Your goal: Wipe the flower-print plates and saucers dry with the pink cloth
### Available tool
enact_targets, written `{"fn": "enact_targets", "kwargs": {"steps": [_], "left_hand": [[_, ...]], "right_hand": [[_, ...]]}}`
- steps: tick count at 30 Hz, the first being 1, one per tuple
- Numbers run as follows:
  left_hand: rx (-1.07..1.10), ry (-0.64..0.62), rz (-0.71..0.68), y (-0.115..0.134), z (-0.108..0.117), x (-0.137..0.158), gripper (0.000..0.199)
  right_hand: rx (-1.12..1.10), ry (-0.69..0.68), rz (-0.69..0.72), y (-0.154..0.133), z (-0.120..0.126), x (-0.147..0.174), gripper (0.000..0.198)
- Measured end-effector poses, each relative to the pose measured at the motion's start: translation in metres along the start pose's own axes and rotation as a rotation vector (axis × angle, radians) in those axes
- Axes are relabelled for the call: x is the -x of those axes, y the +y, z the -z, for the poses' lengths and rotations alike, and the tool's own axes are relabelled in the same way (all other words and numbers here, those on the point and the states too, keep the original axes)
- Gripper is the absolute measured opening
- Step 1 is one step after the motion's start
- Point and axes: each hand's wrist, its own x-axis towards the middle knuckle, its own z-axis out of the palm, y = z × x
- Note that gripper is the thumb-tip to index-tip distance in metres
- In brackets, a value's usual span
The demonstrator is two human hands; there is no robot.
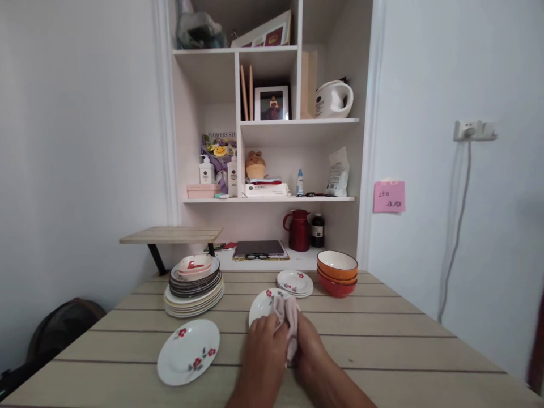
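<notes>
A pale pink cloth (290,324) is bunched between my two hands. My left hand (264,348) is closed, its fingers curled against the cloth's left side and over the near edge of a white plate with red flowers (260,306). On the other side, my right hand (311,345) is closed around the cloth, with most of its fingers hidden. The cloth covers the plate's right part, and I cannot tell whether the plate is gripped or resting on the table. Another flowered plate (181,351) lies flat to the left of my hands.
Small flowered plates (293,279) are stacked beyond my hands, beside orange and red bowls (338,265). A tall stack of plates (193,303), topped by small pink dishes (195,264), stands back left on the slatted table (382,345). Behind are a red jug (300,232) and shelves.
</notes>
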Motion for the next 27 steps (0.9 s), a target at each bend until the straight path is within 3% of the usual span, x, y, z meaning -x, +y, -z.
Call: {"fn": "enact_targets", "kwargs": {"steps": [2, 7, 9, 12, 16, 21, 24, 27], "left_hand": [[-0.001, -0.003, 0.019, -0.001, -0.001, 0.000, 0.031], [-0.121, -0.032, 0.328, -0.028, 0.017, -0.009, 0.027], [-0.156, -0.038, 0.381, -0.033, 0.023, -0.011, 0.026], [-0.168, -0.059, 0.362, -0.028, 0.023, -0.010, 0.025], [-0.072, -0.053, 0.226, -0.006, 0.013, -0.004, 0.023], [0.032, -0.015, 0.079, 0.000, 0.005, -0.001, 0.031], [-0.030, 0.023, 0.139, -0.011, 0.008, -0.004, 0.037], [-0.126, 0.015, 0.290, -0.023, 0.015, -0.008, 0.030]], "right_hand": [[0.067, -0.044, -0.003, 0.006, -0.003, 0.005, 0.044], [0.120, -0.186, 0.044, 0.021, -0.011, 0.015, 0.055], [0.117, -0.200, 0.049, 0.022, -0.011, 0.016, 0.054], [0.057, -0.162, 0.082, 0.017, -0.007, 0.011, 0.052], [-0.030, -0.100, 0.143, 0.009, 0.002, -0.002, 0.049], [0.072, -0.079, 0.006, 0.014, 0.001, 0.000, 0.048], [0.118, -0.109, -0.032, 0.020, -0.006, 0.009, 0.048], [0.107, -0.176, -0.015, 0.023, -0.009, 0.013, 0.051]]}}
